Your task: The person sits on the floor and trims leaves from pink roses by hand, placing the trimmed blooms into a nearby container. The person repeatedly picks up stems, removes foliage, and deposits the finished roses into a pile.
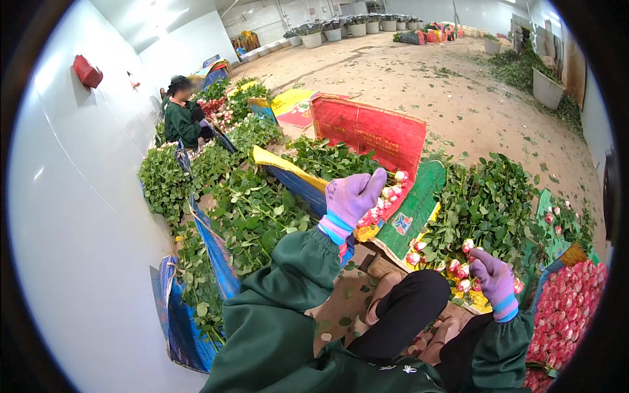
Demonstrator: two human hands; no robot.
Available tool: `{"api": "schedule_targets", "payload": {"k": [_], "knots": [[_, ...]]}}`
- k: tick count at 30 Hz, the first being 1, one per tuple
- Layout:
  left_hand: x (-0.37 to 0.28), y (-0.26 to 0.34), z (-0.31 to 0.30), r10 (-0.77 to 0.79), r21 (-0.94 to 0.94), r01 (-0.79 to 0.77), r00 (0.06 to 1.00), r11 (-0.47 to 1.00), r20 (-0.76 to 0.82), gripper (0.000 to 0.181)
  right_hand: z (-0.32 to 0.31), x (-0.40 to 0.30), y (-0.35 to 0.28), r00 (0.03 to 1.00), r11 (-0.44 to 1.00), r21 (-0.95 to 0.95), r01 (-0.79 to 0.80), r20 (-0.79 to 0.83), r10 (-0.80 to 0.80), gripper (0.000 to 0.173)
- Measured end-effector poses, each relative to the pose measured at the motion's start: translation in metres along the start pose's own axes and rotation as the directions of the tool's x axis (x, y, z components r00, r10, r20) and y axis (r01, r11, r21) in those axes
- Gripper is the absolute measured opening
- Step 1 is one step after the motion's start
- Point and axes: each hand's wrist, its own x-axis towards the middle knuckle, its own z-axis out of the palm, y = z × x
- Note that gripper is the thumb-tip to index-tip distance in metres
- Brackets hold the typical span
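Observation:
My left hand [356, 196], in a purple knit glove, is raised with its fingers curled closed. It is in front of a bunch of red-and-white roses [383, 204] lying against an upright red woven sheet [368, 130]. One rose head [401, 176] shows just beyond the thumb; I see no stem clearly inside the fist. My right hand [493, 277], gloved alike, has bent fingers at the rose heads [459, 269] on the yellow-and-green sheet. A rose [468, 245] is by its fingertips, and whether they grip it is hidden. Leafy rose stems [486, 201] spread behind that hand.
Packed pink-red rose heads [565, 309] are at my right. Leafy stems [250, 211] and blue woven sheets [214, 250] lie left, beside a white wall [83, 221]. A person [182, 118] sits farther back. Pale tubs [331, 34] line the far floor, and loose leaves are scattered about.

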Motion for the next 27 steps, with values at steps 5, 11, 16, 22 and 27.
{"api": "schedule_targets", "payload": {"k": [5, 11, 16, 22, 27], "knots": [[-0.012, 0.004, 0.012, -0.096, -0.150, 0.109, 0.991, 0.983, 0.088, 0.046, 0.001, -0.001, 0.006, 1.000, 0.998, 0.062, -0.023, -0.007, 0.024, 0.033], [-0.022, -0.002, 0.025, -0.148, -0.100, 0.170, 0.969, 0.980, 0.200, 0.047, -0.003, -0.005, 0.004, 0.998, 0.987, 0.151, -0.060, 0.021, 0.058, 0.035], [-0.023, -0.006, 0.036, -0.133, -0.091, 0.156, 0.967, 0.984, 0.216, 0.044, -0.006, -0.005, 0.002, 0.999, 0.998, 0.051, -0.034, 0.017, 0.033, 0.034], [-0.019, -0.006, 0.053, 0.021, -0.163, 0.043, 0.928, 0.986, 0.371, 0.034, -0.007, -0.007, 0.006, 1.000, 1.000, -0.018, 0.012, -0.015, -0.012, 0.033], [-0.018, -0.002, 0.068, 0.270, -0.122, -0.246, 0.928, 0.961, 0.256, 0.031, -0.009, -0.009, -0.002, 0.999, 0.999, 0.010, 0.036, -0.026, -0.036, 0.032]]}}
